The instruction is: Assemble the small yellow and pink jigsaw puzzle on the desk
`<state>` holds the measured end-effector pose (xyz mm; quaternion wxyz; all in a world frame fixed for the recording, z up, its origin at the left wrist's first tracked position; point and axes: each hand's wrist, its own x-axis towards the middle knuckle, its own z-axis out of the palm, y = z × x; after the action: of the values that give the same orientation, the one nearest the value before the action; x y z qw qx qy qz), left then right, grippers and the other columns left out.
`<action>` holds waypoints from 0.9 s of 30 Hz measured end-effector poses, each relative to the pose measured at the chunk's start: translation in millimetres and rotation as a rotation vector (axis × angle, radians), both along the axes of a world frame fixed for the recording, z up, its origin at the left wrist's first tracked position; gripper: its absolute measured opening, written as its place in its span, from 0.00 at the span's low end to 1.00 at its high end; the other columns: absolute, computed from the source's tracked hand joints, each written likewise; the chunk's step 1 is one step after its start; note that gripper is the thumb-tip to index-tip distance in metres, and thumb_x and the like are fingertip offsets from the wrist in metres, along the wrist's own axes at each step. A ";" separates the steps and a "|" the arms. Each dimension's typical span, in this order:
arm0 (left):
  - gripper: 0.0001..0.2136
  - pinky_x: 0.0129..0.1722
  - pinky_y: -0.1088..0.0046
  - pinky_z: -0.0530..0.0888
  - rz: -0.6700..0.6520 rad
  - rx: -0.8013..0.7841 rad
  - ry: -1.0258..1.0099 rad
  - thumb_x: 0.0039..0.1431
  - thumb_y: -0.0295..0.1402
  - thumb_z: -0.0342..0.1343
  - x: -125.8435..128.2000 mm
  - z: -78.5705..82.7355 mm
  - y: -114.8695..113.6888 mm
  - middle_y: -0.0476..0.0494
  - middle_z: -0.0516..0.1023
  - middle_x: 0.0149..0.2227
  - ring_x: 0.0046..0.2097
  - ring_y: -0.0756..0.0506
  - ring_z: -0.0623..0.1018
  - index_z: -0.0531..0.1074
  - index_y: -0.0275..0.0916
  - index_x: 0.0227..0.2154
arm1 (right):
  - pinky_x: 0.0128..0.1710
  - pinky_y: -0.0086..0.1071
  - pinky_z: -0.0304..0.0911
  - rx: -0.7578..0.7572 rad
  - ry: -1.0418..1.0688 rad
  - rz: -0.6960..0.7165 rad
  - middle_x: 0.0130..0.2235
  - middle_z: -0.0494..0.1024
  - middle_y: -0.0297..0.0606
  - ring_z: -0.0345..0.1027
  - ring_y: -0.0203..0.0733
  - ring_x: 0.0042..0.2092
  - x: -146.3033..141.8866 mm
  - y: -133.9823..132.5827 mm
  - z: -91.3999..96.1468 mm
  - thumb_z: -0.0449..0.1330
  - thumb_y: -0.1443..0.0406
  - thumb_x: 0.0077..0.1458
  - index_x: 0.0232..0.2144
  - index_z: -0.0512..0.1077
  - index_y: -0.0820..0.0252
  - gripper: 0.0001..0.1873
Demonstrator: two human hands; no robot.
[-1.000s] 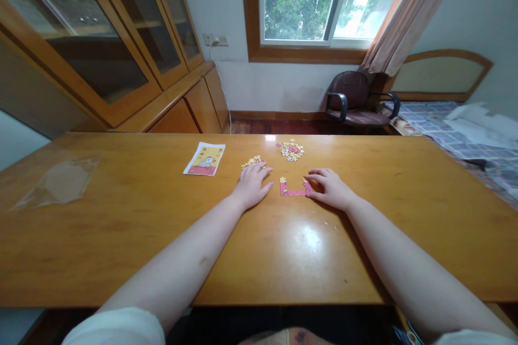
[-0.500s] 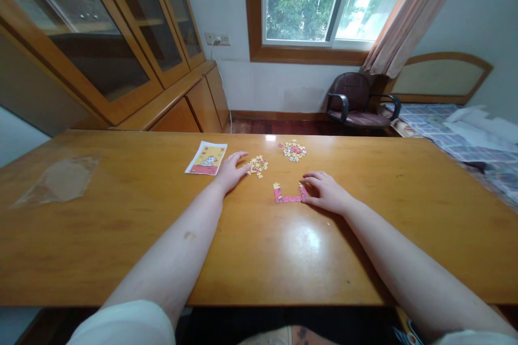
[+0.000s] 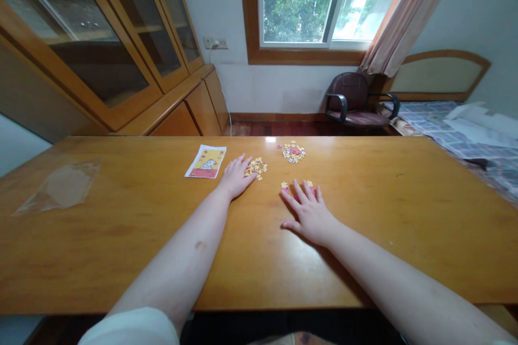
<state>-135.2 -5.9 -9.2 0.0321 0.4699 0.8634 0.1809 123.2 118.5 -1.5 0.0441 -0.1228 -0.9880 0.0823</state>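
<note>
we are resting our right hand (image 3: 309, 216), fingers spread wide, gripping nothing, over the flat pink-and-yellow puzzle section (image 3: 285, 187) on the brown wooden counter (image 3: 263, 253). we are holding our left hand (image 3: 237, 178) open, grasping nothing visible, at the left edge of the loose yellow puzzle pieces (image 3: 258, 166).

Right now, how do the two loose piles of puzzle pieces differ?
The left pile looks mostly yellow; the right pile mixes yellow, pink and whitish pieces. The left pile is beside the left hand; the right pile lies away from it. The right pile sits farther back than the left pile. Both lie on the table.
</note>
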 end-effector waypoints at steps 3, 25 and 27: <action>0.30 0.64 0.54 0.54 0.008 0.001 0.009 0.60 0.48 0.48 -1.0 -0.8 0.1 0.35 0.53 0.67 0.66 0.36 0.56 0.57 0.41 0.63 | 0.58 0.69 0.37 -0.027 -0.056 -0.025 0.68 0.47 0.55 0.35 0.75 0.66 0.6 -13.0 -1.0 0.51 0.37 0.51 0.66 0.53 0.51 0.46; 0.19 0.62 0.59 0.61 0.344 0.289 -0.225 0.59 0.37 0.49 -25.3 -7.9 21.9 0.35 0.70 0.57 0.61 0.39 0.66 0.69 0.36 0.51 | 0.60 0.66 0.24 -0.162 -0.222 -0.048 0.69 0.36 0.51 0.24 0.67 0.68 -24.9 -78.5 6.7 0.50 0.38 0.53 0.68 0.42 0.52 0.48; 0.20 0.60 0.58 0.63 0.307 0.299 -0.209 0.59 0.36 0.50 -22.7 -7.2 19.7 0.35 0.71 0.56 0.58 0.38 0.69 0.69 0.36 0.52 | 0.60 0.67 0.25 -0.165 -0.216 -0.061 0.69 0.36 0.51 0.24 0.67 0.68 -31.6 -77.0 7.6 0.48 0.39 0.54 0.68 0.43 0.52 0.47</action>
<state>-157.8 13.8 -16.4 0.0233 0.3112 0.8804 0.3570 91.6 41.5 6.0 -0.0701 -0.1641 -0.9727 0.1480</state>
